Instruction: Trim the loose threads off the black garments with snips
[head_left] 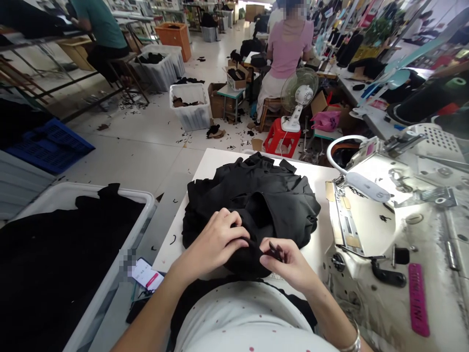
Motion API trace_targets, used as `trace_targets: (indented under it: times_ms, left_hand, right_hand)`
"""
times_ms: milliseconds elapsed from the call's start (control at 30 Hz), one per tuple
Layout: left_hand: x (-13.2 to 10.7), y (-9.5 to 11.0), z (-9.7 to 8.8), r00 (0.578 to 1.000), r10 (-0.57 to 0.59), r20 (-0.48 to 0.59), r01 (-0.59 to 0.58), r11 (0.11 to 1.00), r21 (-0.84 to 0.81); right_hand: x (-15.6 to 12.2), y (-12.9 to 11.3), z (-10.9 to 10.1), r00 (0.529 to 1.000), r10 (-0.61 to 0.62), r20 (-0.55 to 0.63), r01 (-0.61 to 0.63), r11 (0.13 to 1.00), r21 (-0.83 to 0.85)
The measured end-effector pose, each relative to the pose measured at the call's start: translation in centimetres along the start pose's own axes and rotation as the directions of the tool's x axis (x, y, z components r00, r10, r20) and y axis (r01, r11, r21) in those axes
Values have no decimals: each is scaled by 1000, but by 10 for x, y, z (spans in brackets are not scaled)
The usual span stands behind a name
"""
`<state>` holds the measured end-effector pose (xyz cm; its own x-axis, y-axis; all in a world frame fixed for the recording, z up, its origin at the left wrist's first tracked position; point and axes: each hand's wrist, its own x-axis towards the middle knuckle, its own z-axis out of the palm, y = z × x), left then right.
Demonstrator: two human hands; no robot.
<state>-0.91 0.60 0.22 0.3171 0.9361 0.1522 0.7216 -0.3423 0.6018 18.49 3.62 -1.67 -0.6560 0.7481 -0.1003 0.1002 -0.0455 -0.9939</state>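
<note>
A heap of black garments [289,200] lies crumpled on the white table [205,166] in front of me. My left hand [225,237] is closed on a fold of the black fabric at the near side of the heap, thumb and fingers pinched together. Just to its right, my right hand [284,261] is closed around small dark thread snips [275,251], partly hidden by the fingers. Its fingertips touch the same fabric. Between and beyond the hands, a dark opening shows in the cloth.
To the right stands a sewing machine [377,244] with a lamp [366,187]. A white bin [148,198] of black cloth and a phone [146,275] are at left. Ahead are a fan [302,95] on a red stool [282,139] and a seated person in pink [289,46].
</note>
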Motion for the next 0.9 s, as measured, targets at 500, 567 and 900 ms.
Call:
trace_targets:
  times_ms: [500, 567, 900]
  left_hand:
    - [-8, 5, 11, 935, -323, -147, 199, 821, -536]
    - [-8, 5, 18, 906, -410, -106, 258, 734, -628]
    - [-5, 10, 28, 779, -626, -27, 415, 548, -726]
  right_hand:
    - [9, 6, 9, 979, -35, -199, 59, 991, 118]
    - [11, 9, 11, 979, -52, -199, 75, 991, 110]
    - [19, 15, 18, 988, -74, -139, 84, 994, 66]
